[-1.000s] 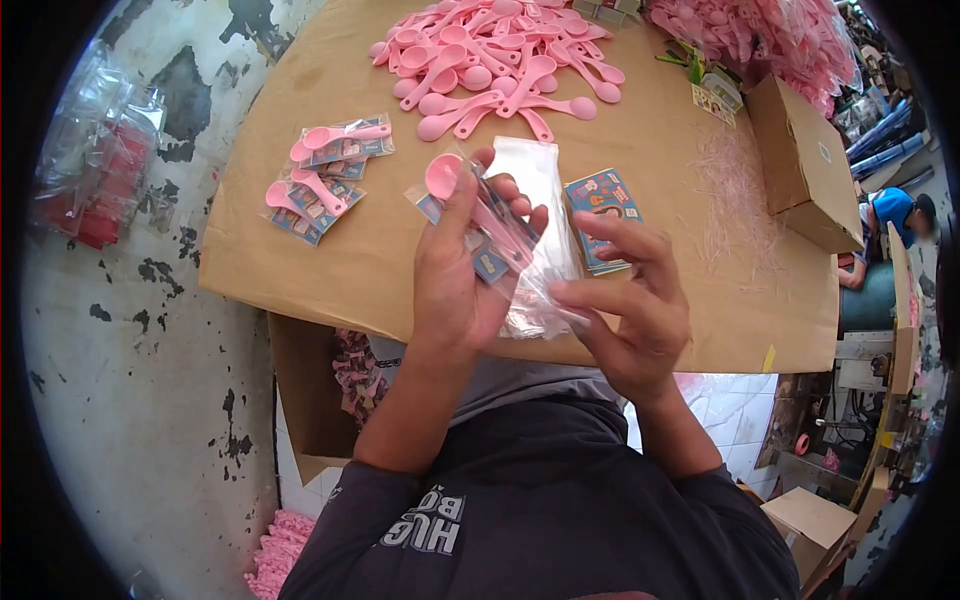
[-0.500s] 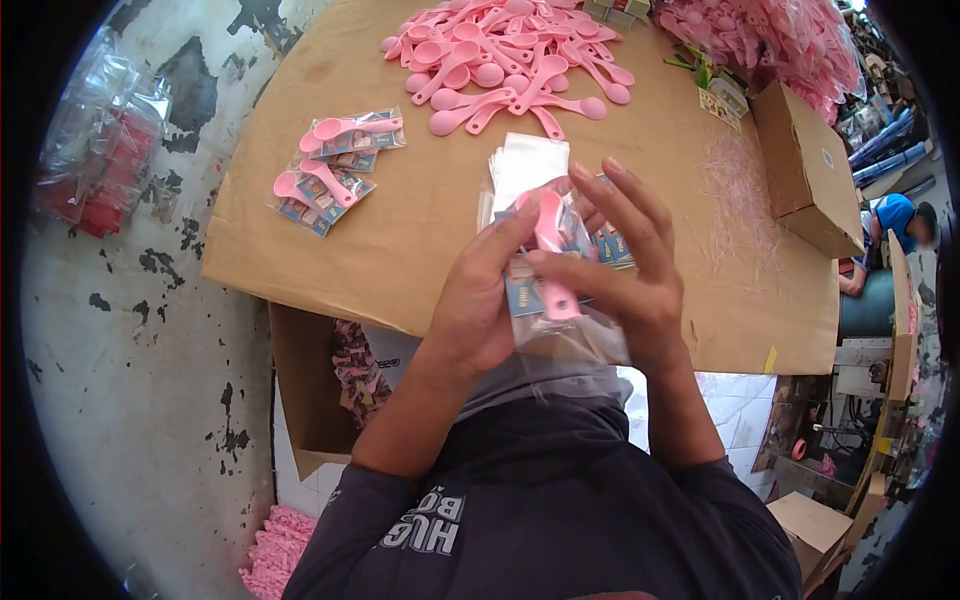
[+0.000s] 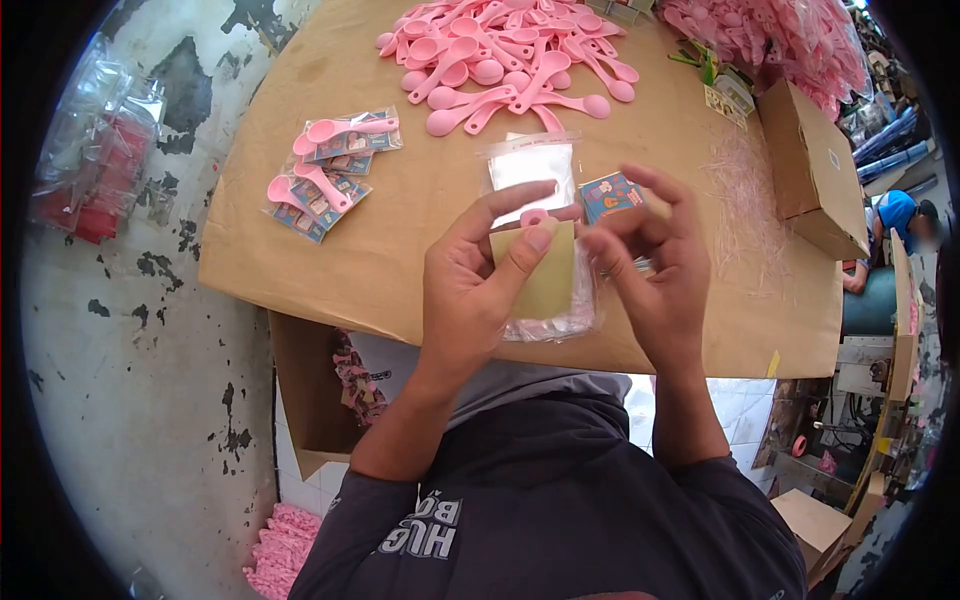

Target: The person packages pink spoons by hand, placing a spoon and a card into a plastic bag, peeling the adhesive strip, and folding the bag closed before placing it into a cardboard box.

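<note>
My left hand (image 3: pixel 468 278) is closed on a clear plastic packet (image 3: pixel 552 282), thumb across its face. A plain olive-tan card back faces up, and the end of a pink spoon handle shows at the top edge. Close to the packet's right side, my right hand (image 3: pixel 662 275) has its fingers apart and slightly blurred; nothing shows in it. Beyond my hands lies a stack of clear bags (image 3: pixel 528 165) with a white surface. A pile of blue printed cards (image 3: pixel 608 195) sits partly hidden behind my right hand.
Loose pink spoons (image 3: pixel 490 60) form a heap at the back of the paper-covered table (image 3: pixel 330 262). Several filled packets (image 3: pixel 325 190) lie to the left. On the right are a cardboard box (image 3: pixel 815 165) and thin pink strands (image 3: pixel 740 205). Another person (image 3: pixel 895 215) is at far right.
The packet has been turned so its card back faces up instead of the spoon side. My right hand has drawn off it to the right. The bag stack and blue cards show more.
</note>
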{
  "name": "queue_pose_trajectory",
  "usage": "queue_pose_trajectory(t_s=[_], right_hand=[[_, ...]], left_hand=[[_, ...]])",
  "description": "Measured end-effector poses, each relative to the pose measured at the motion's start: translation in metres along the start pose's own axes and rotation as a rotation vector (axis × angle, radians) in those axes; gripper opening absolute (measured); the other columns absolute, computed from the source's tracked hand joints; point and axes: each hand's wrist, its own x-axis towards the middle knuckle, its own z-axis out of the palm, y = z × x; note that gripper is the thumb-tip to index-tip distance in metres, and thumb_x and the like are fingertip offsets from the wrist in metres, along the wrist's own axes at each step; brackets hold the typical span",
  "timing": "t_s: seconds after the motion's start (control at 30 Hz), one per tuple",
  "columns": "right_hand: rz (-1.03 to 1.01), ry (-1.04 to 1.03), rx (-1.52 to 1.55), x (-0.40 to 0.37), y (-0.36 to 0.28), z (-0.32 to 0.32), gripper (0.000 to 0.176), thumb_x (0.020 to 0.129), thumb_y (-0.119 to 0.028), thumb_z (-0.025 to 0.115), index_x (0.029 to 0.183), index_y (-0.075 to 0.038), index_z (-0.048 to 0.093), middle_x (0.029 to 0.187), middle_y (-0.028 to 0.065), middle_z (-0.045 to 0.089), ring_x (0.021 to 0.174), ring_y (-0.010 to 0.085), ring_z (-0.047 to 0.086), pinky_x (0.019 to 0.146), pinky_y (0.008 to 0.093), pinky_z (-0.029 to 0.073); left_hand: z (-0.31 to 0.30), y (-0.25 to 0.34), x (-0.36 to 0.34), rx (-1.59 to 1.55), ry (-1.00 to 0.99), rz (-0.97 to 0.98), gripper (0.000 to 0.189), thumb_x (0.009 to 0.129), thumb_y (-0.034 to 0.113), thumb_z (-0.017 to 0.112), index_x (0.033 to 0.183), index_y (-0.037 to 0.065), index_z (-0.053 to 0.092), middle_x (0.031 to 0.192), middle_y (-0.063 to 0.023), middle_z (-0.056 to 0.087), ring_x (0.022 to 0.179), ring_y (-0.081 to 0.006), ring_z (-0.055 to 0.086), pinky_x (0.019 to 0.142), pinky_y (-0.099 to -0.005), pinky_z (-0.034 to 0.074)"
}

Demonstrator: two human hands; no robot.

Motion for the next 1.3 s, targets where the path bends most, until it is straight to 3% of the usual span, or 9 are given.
queue_pose_trajectory(t_s=[0.17,0.37,0.47,0.53,0.57,0.67,1.03,1.13,1.3], right_hand=[[-0.637,0.244,-0.65,0.013,-0.007,-0.009,0.036,0.082,-0.002,0.081,0.116,-0.006,0.071,0.113,0.0119,0.068,0.095,0.0236,0.064,0.079,0.0324,0.053],[-0.693,0.282,-0.747,0.014,-0.007,-0.002,0.033,0.077,-0.002,0.08,0.11,-0.008,0.076,0.124,0.008,0.067,0.106,0.0292,0.059,0.089,0.0398,0.049],[-0.719,0.307,-0.792,0.014,-0.005,-0.003,0.031,0.077,-0.001,0.079,0.107,-0.007,0.077,0.123,0.0086,0.068,0.105,0.0293,0.059,0.087,0.0398,0.05],[-0.749,0.332,-0.782,0.014,-0.003,-0.006,0.028,0.076,0.001,0.079,0.103,-0.006,0.077,0.118,0.0084,0.07,0.102,0.0285,0.061,0.085,0.039,0.051],[-0.747,0.337,-0.786,0.013,-0.002,-0.007,0.028,0.076,0.001,0.079,0.103,-0.006,0.077,0.118,0.0084,0.07,0.102,0.0285,0.061,0.085,0.039,0.051],[-0.715,0.373,-0.72,0.009,-0.002,-0.009,0.024,0.076,0.003,0.077,0.099,-0.004,0.075,0.112,0.009,0.071,0.099,0.0289,0.064,0.082,0.0383,0.052],[-0.378,0.551,0.402,0.012,-0.008,-0.055,0.007,0.096,0.006,0.056,0.1,0.001,0.06,0.112,0.0199,0.067,0.096,0.0219,0.069,0.086,0.0357,0.057],[-0.29,0.115,0.445,-0.004,0.001,-0.059,0.011,0.097,0.006,0.051,0.101,0.001,0.06,0.097,0.0085,0.063,0.075,0.0099,0.06,0.066,0.0243,0.05],[-0.052,-0.026,0.101,-0.008,-0.011,-0.017,0.015,0.098,0.0,0.061,0.112,0.001,0.065,0.099,0.0032,0.065,0.077,0.0045,0.059,0.065,0.0202,0.047]], left_hand=[[0.008,0.002,-0.009,0.137,-0.033,0.005,0.057,0.102,0.006,0.063,0.153,-0.001,0.038,0.116,-0.0228,0.072,0.11,-0.022,0.071,0.09,-0.0303,0.059],[0.011,-0.002,-0.012,0.618,-0.109,0.182,0.062,0.099,0.002,0.066,0.154,-0.001,0.037,0.142,-0.018,0.06,0.101,-0.0124,0.071,0.078,-0.0221,0.055],[0.015,-0.007,-0.014,0.694,-0.147,0.316,0.067,0.09,-0.002,0.07,0.151,-0.002,0.043,0.154,-0.0096,0.053,0.067,-0.001,0.057,0.063,-0.0193,0.047],[0.018,-0.005,-0.014,0.686,-0.171,0.287,0.066,0.092,-0.001,0.068,0.153,0.002,0.041,0.152,-0.0143,0.054,0.087,-0.017,0.066,0.073,-0.0288,0.052],[0.019,-0.005,-0.015,0.677,-0.195,0.256,0.066,0.095,0.001,0.066,0.155,0.005,0.039,0.15,-0.019,0.054,0.106,-0.033,0.074,0.083,-0.0384,0.057],[0.02,-0.002,-0.016,0.803,-0.26,0.285,0.067,0.094,0.001,0.066,0.156,0.006,0.038,0.149,-0.0201,0.054,0.106,-0.0341,0.074,0.082,-0.0365,0.056],[0.022,-0.002,-0.018,0.183,-0.16,-0.064,0.048,0.103,0.012,0.064,0.145,-0.002,0.045,0.119,-0.0268,0.071,0.105,-0.0212,0.072,0.09,-0.0308,0.057],[0.019,-0.002,-0.013,0.11,-0.113,-0.039,0.037,0.104,0.013,0.063,0.135,-0.004,0.051,0.121,-0.0257,0.071,0.109,-0.0238,0.071,0.092,-0.0345,0.058],[0.009,-0.011,-0.007,0.268,-0.061,0.209,0.025,0.103,0.012,0.064,0.122,-0.005,0.062,0.124,-0.0183,0.069,0.107,-0.0186,0.069,0.095,-0.0322,0.056]])
